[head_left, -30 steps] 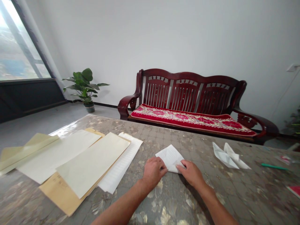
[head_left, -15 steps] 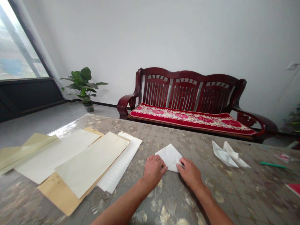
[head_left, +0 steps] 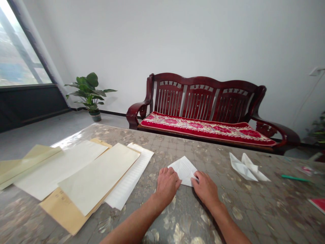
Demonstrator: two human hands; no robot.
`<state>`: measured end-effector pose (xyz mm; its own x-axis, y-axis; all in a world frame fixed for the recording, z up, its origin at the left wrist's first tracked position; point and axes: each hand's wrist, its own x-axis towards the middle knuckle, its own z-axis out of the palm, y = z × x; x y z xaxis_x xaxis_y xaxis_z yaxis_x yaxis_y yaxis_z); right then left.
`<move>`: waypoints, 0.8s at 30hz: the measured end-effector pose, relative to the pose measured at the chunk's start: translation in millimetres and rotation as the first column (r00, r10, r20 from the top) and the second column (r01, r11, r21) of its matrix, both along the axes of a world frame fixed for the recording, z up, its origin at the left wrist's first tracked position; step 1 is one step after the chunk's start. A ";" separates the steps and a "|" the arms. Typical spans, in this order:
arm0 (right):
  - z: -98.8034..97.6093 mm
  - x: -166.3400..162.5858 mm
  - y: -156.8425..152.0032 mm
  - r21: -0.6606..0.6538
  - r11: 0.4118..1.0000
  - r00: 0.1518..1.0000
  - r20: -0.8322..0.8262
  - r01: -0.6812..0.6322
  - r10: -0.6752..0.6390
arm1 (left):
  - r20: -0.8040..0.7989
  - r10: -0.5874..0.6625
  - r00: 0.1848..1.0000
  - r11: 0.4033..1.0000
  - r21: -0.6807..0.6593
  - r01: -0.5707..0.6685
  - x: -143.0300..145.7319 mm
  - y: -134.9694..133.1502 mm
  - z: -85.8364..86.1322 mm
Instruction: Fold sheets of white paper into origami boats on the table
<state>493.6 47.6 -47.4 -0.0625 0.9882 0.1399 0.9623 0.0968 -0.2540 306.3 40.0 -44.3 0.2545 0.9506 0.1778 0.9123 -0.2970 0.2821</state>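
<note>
A small folded white paper (head_left: 184, 168) lies on the patterned table (head_left: 177, 220) in front of me. My left hand (head_left: 167, 185) rests palm down at the paper's near left edge, its fingers curled and pressing on the paper. My right hand (head_left: 205, 188) sits at the near right corner, fingertips pinched on the paper's edge. Both forearms reach in from the bottom of the view.
Cream and tan sheets with a lined notepad (head_left: 76, 176) are spread at the left. A folded white paper shape (head_left: 247, 167) lies at the right, with a green pen (head_left: 296, 178) and a red item (head_left: 318, 204) beyond. A red wooden bench (head_left: 208, 115) and a potted plant (head_left: 90, 95) stand behind the table.
Both hands stay on the folded paper; the view has shifted slightly, and the hands barely moved.
</note>
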 end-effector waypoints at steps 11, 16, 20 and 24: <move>1.9 -2.9 -1.2 -0.014 0.999 0.999 0.041 0.031 -0.030 | 0.034 0.041 0.999 0.998 -0.050 -0.039 -0.2 -0.8 1.4; 0.2 0.9 -1.5 0.074 0.997 1.000 0.015 0.021 -0.022 | 0.125 -0.070 0.990 0.997 -0.036 0.075 -4.6 -1.7 1.4; -1.4 6.3 -3.4 0.199 0.973 0.986 0.141 -0.118 0.091 | 0.097 -0.214 0.972 0.977 0.007 0.215 -5.8 0.8 -1.9; -3.6 5.1 -8.9 0.181 0.941 0.940 0.244 -0.286 0.238 | 0.031 -0.288 0.957 0.958 0.020 0.287 -5.4 -0.2 -3.4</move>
